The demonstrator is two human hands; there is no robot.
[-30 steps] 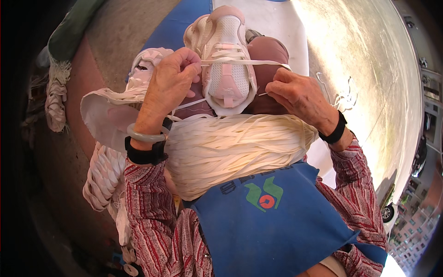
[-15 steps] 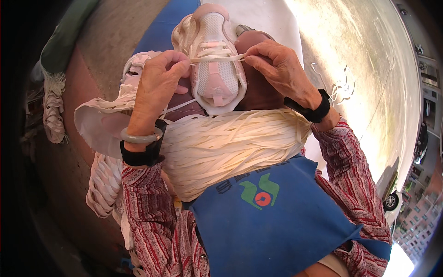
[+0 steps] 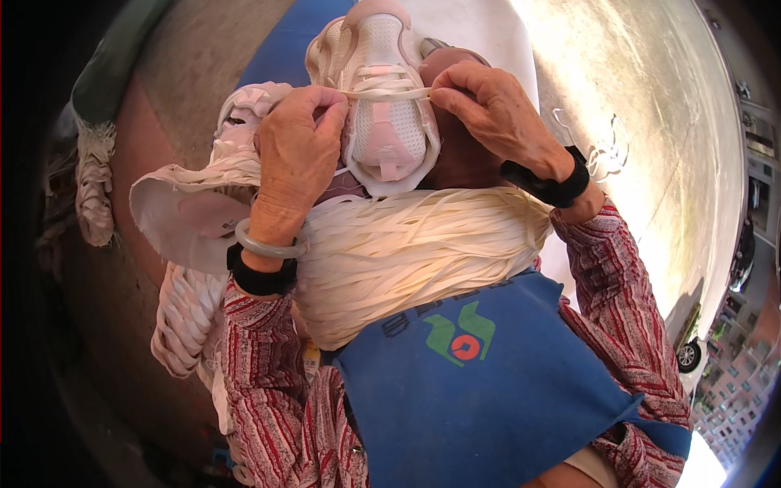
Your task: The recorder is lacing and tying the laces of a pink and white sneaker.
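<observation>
Spanning one pink-and-white shoe (image 3: pixel 389 146) in the head view, one flat lace (image 3: pixel 390 97) runs between the left hand (image 3: pixel 301 134), knuckles up, and the right hand (image 3: pixel 480 106), angled inward, both pinching it. One pale lace bundle (image 3: pixel 415 252) lies just below the shoe.

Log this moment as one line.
left hand: pinches flat white shoelace; right hand: pinches same shoelace; beneath: pink-and-white mesh shoe upper; nearer body: cream lace bundle
</observation>
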